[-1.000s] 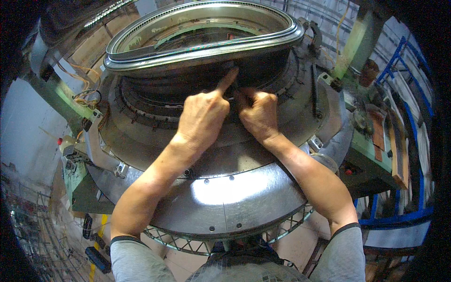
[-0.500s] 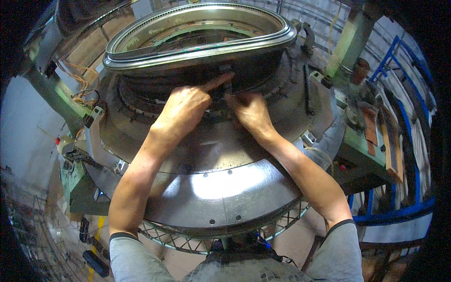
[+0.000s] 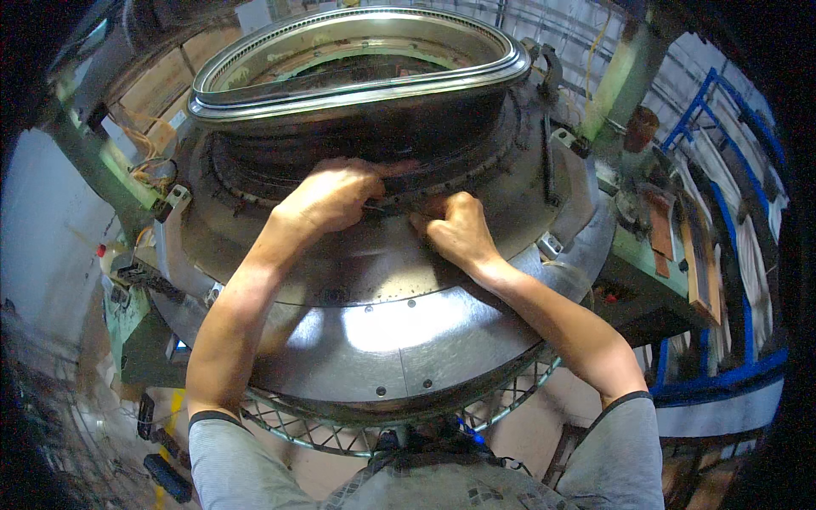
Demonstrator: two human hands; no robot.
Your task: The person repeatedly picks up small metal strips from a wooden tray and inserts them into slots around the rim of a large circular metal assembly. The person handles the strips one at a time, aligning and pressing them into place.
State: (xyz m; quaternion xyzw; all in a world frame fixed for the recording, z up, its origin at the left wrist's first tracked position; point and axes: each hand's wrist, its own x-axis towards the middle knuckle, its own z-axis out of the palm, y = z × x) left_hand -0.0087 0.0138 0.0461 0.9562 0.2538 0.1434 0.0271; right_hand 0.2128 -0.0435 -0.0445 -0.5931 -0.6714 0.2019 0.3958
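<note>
In front of me stands a large round metal machine, with a dark cylinder (image 3: 425, 132) rising from its middle and a bright toothed ring (image 3: 374, 92) on top. My left hand (image 3: 327, 197) is at the cylinder's base, fingers curled and index finger stretched to the right along the dark wall. A thin light piece shows just under its fingers, too small to name. To the right, my right hand (image 3: 461, 231) is closed in a pinch low over the sloping metal plate (image 3: 382, 263). Whatever it pinches is hidden.
A polished outer ring (image 3: 404, 340) with bolts curves along the near edge. Green posts (image 3: 119, 174) with loose orange cables flank the machine. A wooden-edged ledge (image 3: 701, 255) and a blue rack (image 3: 752, 297) with white material stand at the right. Lattice railing (image 3: 306, 433) runs below.
My right hand has moved down, away from the cylinder wall, onto the sloping plate. My left index finger has dropped lower along the wall. The view has shifted slightly.
</note>
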